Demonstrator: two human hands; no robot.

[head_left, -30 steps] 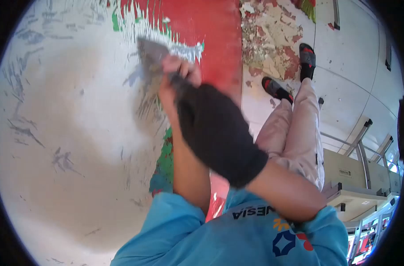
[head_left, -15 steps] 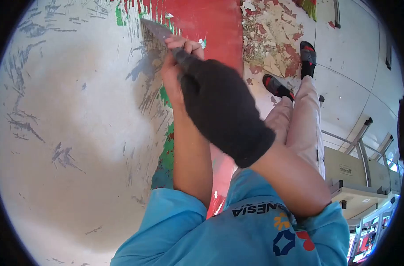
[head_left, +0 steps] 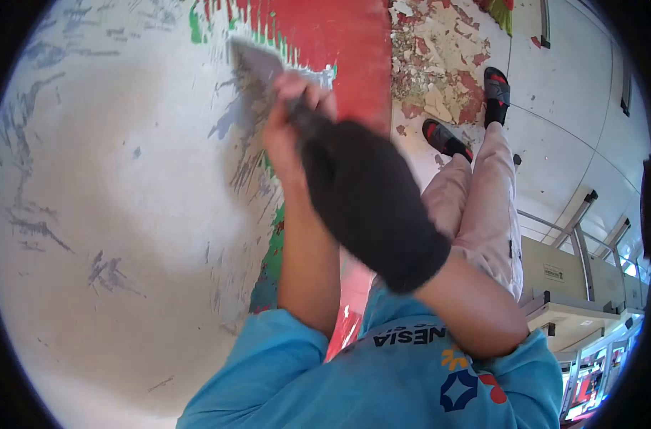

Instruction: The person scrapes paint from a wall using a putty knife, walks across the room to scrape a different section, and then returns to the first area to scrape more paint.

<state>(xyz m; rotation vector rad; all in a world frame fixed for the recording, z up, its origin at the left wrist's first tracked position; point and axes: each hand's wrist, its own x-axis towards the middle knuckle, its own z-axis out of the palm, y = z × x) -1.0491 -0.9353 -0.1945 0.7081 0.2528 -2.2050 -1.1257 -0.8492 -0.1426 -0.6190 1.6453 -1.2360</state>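
A paint scraper with a flat grey metal blade (head_left: 257, 61) and dark handle lies against the painted wall, its edge at the border of scraped white and red paint (head_left: 318, 32). My right hand (head_left: 372, 200), in a black knit glove, is closed round the handle. My bare left hand (head_left: 288, 136) grips the same tool nearer the blade, fingers partly blurred. Thin strips of green paint (head_left: 272, 261) show along the scraped border. The blade is smeared by motion.
Loose paint flakes (head_left: 440, 79) litter the tiled floor (head_left: 554, 93) beside the wall. My feet in dark sandals (head_left: 497, 86) stand close to them. Desks with metal legs (head_left: 581, 250) are at the right. Grey scuffs mark the white wall area (head_left: 146, 193).
Both hands and the scraper have shifted slightly down and right, towards my body. More whitish scraped surface shows along the red edge beside the blade.
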